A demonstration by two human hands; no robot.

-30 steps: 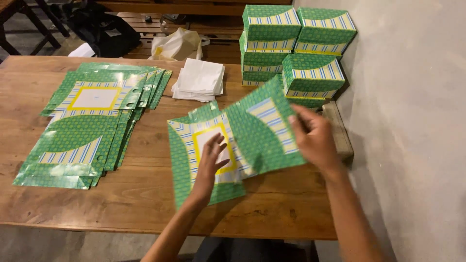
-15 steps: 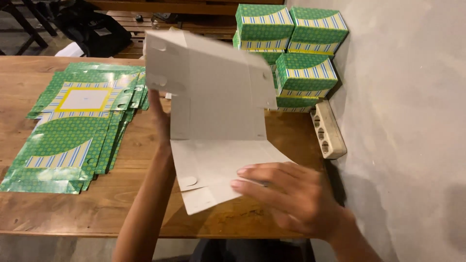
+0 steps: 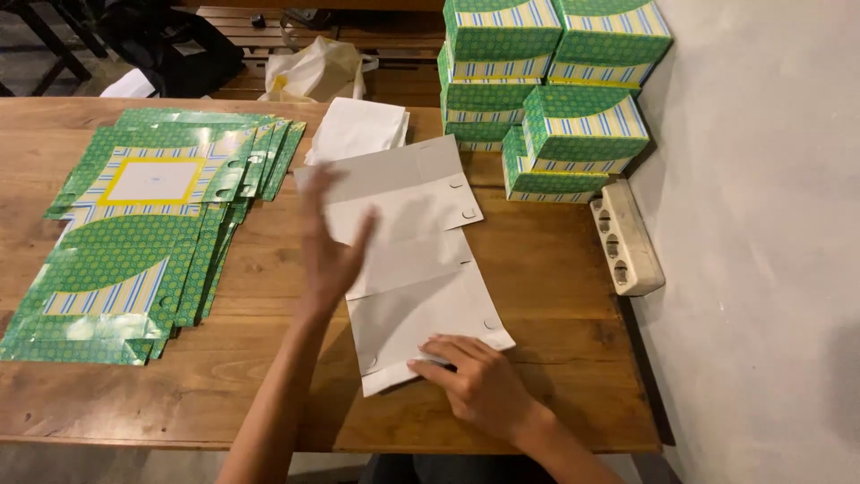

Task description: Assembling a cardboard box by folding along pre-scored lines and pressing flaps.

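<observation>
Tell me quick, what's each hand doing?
Left hand: open, flat on the white sheet.
Right hand: open, pressing the sheet's near edge.

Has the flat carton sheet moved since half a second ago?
Yes. The carton sheet was held upright; it now lies white side up on the table, before the stacked boxes.

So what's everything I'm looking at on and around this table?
flat box blank: one, white side up, table centre
stack of flat blanks: several, green with yellow and blue stripes, table left
folded boxes: about six, same green pattern, stacked by the wall
white paper pile: one, behind the blank
power strip: one, cream, table's right edge
plastic bag: one, whitish, on bench behind
dark bag: one, black, far left
table: one, brown wood
left hand: over the blank, blurred
right hand: pressing the blank's near edge
</observation>
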